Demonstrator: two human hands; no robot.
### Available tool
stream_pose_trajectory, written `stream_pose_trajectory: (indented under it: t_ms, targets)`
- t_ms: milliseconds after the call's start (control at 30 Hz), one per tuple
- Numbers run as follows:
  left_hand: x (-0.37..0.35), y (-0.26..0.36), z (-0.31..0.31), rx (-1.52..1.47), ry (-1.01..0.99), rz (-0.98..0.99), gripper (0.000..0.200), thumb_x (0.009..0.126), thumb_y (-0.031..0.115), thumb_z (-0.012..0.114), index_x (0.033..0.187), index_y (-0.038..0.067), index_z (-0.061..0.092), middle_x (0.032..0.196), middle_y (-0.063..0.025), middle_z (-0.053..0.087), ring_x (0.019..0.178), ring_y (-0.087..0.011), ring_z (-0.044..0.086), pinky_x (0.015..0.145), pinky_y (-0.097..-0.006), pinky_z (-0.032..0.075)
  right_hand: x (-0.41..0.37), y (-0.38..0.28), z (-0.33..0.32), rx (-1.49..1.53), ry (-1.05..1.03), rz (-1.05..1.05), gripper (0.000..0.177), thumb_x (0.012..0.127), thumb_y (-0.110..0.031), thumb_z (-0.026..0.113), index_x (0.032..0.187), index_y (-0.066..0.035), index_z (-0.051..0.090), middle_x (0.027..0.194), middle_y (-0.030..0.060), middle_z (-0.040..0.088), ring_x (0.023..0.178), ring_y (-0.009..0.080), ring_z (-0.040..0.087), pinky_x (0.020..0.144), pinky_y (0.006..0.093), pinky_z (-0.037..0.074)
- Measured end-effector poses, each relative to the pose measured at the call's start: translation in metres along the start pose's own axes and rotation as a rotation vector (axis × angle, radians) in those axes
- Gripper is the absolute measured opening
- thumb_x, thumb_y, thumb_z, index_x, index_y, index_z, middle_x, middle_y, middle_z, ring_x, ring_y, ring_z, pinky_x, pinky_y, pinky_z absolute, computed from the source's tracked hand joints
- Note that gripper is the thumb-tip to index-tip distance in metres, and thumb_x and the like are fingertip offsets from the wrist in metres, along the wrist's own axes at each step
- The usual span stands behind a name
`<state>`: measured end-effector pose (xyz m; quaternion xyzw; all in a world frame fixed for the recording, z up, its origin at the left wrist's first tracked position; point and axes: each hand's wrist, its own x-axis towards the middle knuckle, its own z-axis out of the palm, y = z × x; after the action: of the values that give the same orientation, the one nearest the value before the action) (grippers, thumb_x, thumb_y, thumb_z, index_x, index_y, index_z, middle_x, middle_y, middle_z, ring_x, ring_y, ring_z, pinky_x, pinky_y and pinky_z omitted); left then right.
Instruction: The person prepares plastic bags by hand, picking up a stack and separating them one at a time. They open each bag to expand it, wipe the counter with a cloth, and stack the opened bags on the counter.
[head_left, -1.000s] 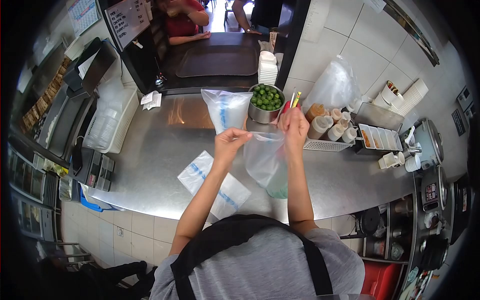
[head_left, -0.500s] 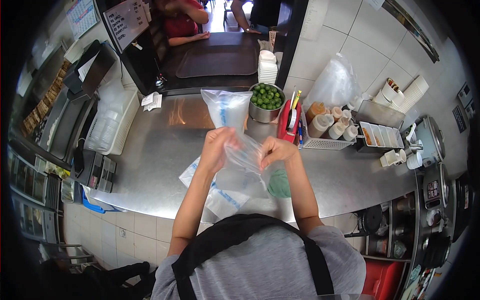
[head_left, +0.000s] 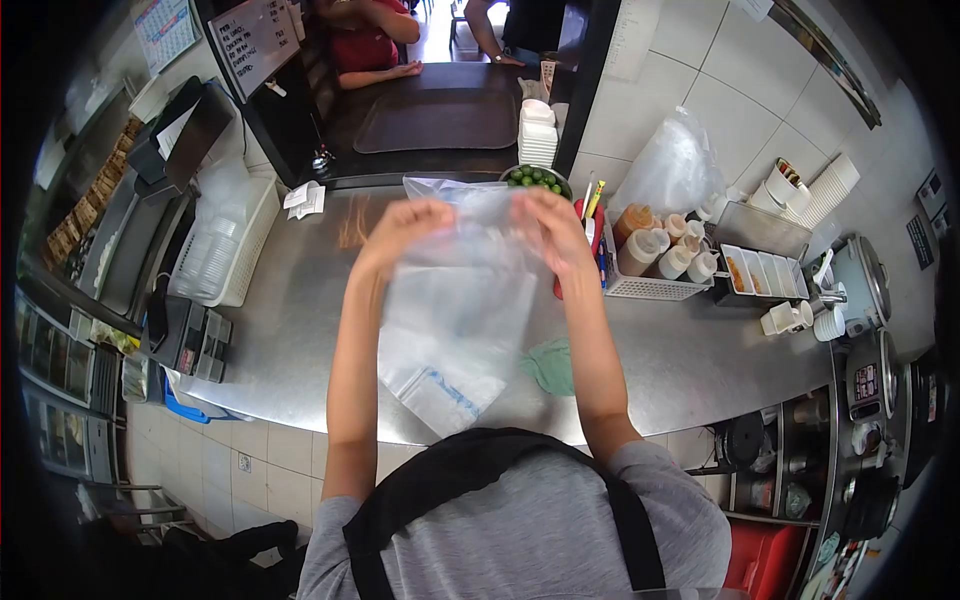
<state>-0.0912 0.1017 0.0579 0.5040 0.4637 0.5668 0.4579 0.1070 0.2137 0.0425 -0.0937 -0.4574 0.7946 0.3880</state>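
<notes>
A clear plastic bag (head_left: 455, 310) hangs spread between my hands above the steel counter. My left hand (head_left: 408, 232) is closed on its upper left edge, and my right hand (head_left: 550, 228) pinches the upper right edge; both are a little blurred. Behind them, the top of another clear bag (head_left: 428, 187) shows; most of it is hidden. Flat plastic with blue print (head_left: 450, 393) lies under the hanging bag, near the counter's front edge. A crumpled green cloth (head_left: 552, 366) rests beside my right forearm.
Small green limes (head_left: 540, 179) fill a metal bowl behind my right hand. Sauce bottles (head_left: 640, 250) stand in a white basket to the right. A white basket of plastic containers (head_left: 215, 255) sits left. Beyond the serving hatch lies a dark tray (head_left: 437, 122), with two people behind it.
My hands have moved apart and forward, spreading the bunched bag into a wide sheet. My right hand now covers part of the lime bowl and the red tape dispenser.
</notes>
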Motion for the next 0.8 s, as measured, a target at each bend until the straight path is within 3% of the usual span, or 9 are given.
stream_pose_trajectory:
  t_ms: [167,233,300,367,500,633,700,767,800]
  targets:
    - [0.049,-0.052,-0.039,0.099,0.187,0.195,0.009,0.079,0.007,0.055,0.088,0.003,0.056,0.078,-0.0021,0.057,0.065,-0.0066,0.052,0.060,-0.0193,0.044,0.069,0.058,-0.029,-0.730,0.173,-0.395,0.006,0.081,-0.005,0.057,0.085,-0.001,0.059,0.075,0.0014,0.059,0.067,0.0062,0.052,0.056,0.0189,0.040]
    - [0.059,-0.089,-0.051,-0.270,0.113,0.238,0.012,0.078,0.005,0.054,0.090,0.004,0.055,0.079,-0.0022,0.056,0.064,-0.0061,0.051,0.058,-0.0191,0.043,0.068,0.078,-0.030,-0.621,0.236,-0.220,0.002,0.077,-0.001,0.055,0.075,0.000,0.056,0.065,0.0014,0.056,0.058,0.0049,0.050,0.050,0.0213,0.040]
    - [0.065,-0.104,-0.057,-0.064,0.288,0.044,0.013,0.079,0.001,0.048,0.091,0.005,0.052,0.078,-0.0022,0.055,0.058,-0.0061,0.049,0.049,-0.0195,0.041,0.056,0.090,-0.029,-0.380,0.261,0.023,0.006,0.077,-0.001,0.050,0.074,0.000,0.055,0.062,0.0024,0.055,0.050,0.0084,0.050,0.042,0.0244,0.041]
    - [0.061,-0.116,-0.069,-0.306,0.206,-0.245,0.019,0.080,-0.002,0.044,0.096,0.005,0.052,0.079,-0.0034,0.056,0.055,-0.0071,0.049,0.045,-0.0203,0.040,0.064,0.107,-0.042,-0.423,0.324,0.154,0.008,0.076,-0.002,0.050,0.079,0.001,0.056,0.061,0.0048,0.055,0.047,0.0108,0.052,0.039,0.0263,0.042]
    - [0.052,-0.157,-0.030,-0.330,0.540,-0.284,0.023,0.078,-0.003,0.043,0.097,0.006,0.052,0.075,-0.0052,0.057,0.049,-0.0072,0.045,0.035,-0.0205,0.028,0.060,0.115,-0.049,-0.825,0.300,0.223,0.020,0.074,-0.006,0.052,0.091,0.003,0.056,0.063,0.0128,0.059,0.046,0.0142,0.056,0.037,0.0276,0.043]
    - [0.015,-0.183,-0.016,-0.072,0.595,-0.416,0.023,0.082,0.008,0.049,0.105,0.009,0.053,0.059,-0.0017,0.053,0.040,-0.0042,0.038,0.031,-0.0230,0.022,0.043,0.173,-0.084,-1.204,0.276,-0.054,0.029,0.077,-0.017,0.053,0.100,0.001,0.053,0.087,0.0206,0.061,0.091,0.0398,0.056,0.080,0.0435,0.043]
    - [0.015,-0.215,-0.017,0.237,0.715,-0.204,0.021,0.081,0.008,0.052,0.102,0.006,0.055,0.069,-0.0043,0.058,0.052,-0.0091,0.049,0.043,-0.0257,0.035,0.055,0.197,-0.109,-1.496,0.293,-0.287,0.027,0.079,-0.016,0.053,0.101,0.000,0.051,0.086,0.0178,0.060,0.085,0.0383,0.059,0.075,0.0416,0.047]
    - [0.025,-0.231,-0.031,0.582,0.799,0.008,0.023,0.081,0.009,0.053,0.103,0.004,0.054,0.074,-0.0052,0.060,0.061,-0.0120,0.054,0.052,-0.0269,0.042,0.041,0.201,-0.108,-1.314,0.325,-0.163,0.025,0.081,-0.015,0.053,0.102,-0.001,0.049,0.087,0.0147,0.058,0.081,0.0350,0.061,0.070,0.0389,0.051]
    - [0.017,-0.193,-0.018,0.543,0.821,-0.142,0.026,0.081,0.011,0.055,0.105,0.001,0.053,0.082,-0.0080,0.061,0.076,-0.0158,0.058,0.068,-0.0284,0.045,0.036,0.183,-0.096,-0.987,0.340,0.054,0.024,0.082,-0.015,0.052,0.102,-0.002,0.048,0.089,0.0131,0.057,0.080,0.0324,0.062,0.067,0.0371,0.052]
